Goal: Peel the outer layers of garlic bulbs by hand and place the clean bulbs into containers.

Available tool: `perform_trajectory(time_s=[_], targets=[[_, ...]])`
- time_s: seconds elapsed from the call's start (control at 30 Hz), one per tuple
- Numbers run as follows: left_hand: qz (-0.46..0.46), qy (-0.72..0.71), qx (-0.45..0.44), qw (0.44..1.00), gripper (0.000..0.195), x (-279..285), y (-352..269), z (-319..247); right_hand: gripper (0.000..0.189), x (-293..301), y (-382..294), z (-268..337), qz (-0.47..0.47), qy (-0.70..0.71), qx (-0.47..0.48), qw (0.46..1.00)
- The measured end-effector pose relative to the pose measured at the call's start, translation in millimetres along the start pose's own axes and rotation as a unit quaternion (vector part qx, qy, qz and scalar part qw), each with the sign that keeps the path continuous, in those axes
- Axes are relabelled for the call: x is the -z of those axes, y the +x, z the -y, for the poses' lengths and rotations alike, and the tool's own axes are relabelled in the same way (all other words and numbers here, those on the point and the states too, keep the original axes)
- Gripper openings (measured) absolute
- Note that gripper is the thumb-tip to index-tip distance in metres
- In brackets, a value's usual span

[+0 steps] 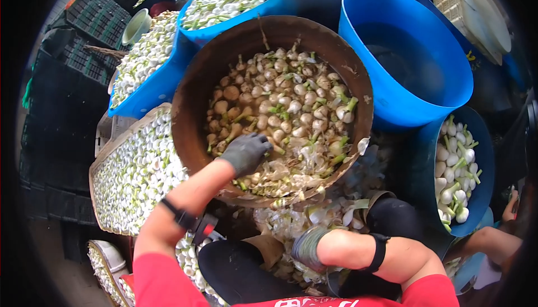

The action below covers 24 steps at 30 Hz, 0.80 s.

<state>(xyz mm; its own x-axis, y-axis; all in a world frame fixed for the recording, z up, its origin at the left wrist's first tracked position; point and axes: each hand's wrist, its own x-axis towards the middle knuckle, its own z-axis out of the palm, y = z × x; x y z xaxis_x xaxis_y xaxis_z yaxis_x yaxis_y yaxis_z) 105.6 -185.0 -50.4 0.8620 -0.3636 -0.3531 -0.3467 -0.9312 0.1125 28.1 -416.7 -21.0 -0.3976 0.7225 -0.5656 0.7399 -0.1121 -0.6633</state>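
In front of me stands a round brown tub (pixel 189 75) of murky water, full of unpeeled garlic bulbs (pixel 269 92) with short stems. Loose papery skins (pixel 290 168) float on its near side. My left hand (pixel 246 153), in a dark grey glove, reaches over the left near rim. Its fingertips are at a stemmed bulb (pixel 275 145); whether they grip it cannot be seen. Low over my lap is my right hand (pixel 309 248), in a striped grey-green glove, above a heap of peeled-off skins (pixel 286 223). Its fingers are hidden, so anything in them is too.
White peeled bulbs fill a blue tub (pixel 235 29) behind and a wide basket (pixel 94 189) at left. At right, a blue tub (pixel 353 42) holds water, and a dark blue one (pixel 483 181) holds stemmed bulbs. Another person's arm (pixel 483 244) shows at far right.
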Motion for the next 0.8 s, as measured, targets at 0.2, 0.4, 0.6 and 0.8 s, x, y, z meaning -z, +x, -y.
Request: perform_trajectory(time_s=[0.2, 0.4, 0.6, 0.8], targets=[[0.129, 0.113, -0.068, 0.983, 0.036, -103.5, 88.2, 59.3, 0.019, 8.0, -24.3, -8.9, -0.102, 0.066, 0.071, 0.990], [0.108, -0.506, 0.236, 0.823, 0.036, -71.8, 58.8, 25.5, 0.018, 43.7, -60.2, -19.9, -0.327, 0.154, -0.028, 0.932], [-0.177, -0.490, 0.007, 0.853, 0.029, 9.7, -27.0, -71.5, 0.010, 52.6, -85.5, -47.0, -0.703, 0.115, -0.042, 0.700], [-0.197, -0.975, 0.005, 0.103, 0.044, 7.4, -31.4, -110.2, 0.012, 63.8, -57.1, -60.2, -0.789, 0.107, -0.061, 0.602]])
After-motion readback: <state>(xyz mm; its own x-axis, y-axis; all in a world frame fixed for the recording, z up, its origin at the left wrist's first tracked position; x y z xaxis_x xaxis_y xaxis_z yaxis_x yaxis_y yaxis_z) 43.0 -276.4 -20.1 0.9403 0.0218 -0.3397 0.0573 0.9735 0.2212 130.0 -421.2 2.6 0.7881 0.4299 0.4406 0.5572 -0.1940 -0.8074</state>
